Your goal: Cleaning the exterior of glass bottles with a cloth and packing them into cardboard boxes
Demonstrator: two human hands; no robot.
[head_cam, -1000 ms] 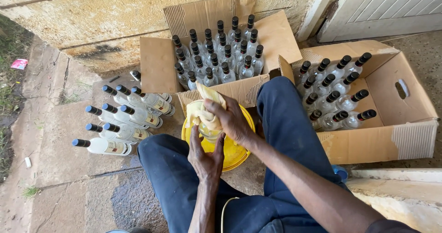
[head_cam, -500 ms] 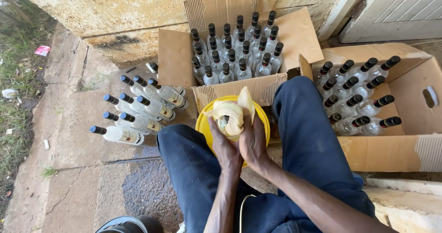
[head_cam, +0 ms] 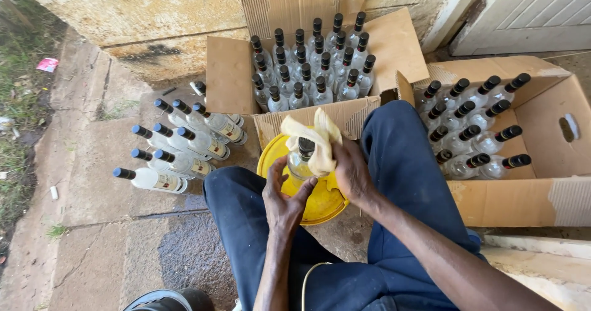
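I sit with a yellow bucket [head_cam: 320,203] between my knees. My left hand [head_cam: 284,199] grips the body of a clear glass bottle with a black cap [head_cam: 301,158] held upright over the bucket. My right hand [head_cam: 351,171] presses a pale yellow cloth [head_cam: 313,140] against the bottle's neck and shoulder. The cloth covers part of the bottle.
An open cardboard box [head_cam: 229,77] of capped bottles stands ahead. A second box [head_cam: 542,163] of lying bottles is at the right. Several labelled bottles [head_cam: 178,145] lie on the concrete at the left. A wall is behind; a dark shoe [head_cam: 163,300] shows at the bottom.
The cloth has shifted from wrapping the bottle's body up to its neck, leaving the cap and glass showing. My left hand has turned on the bottle. The view has moved slightly.
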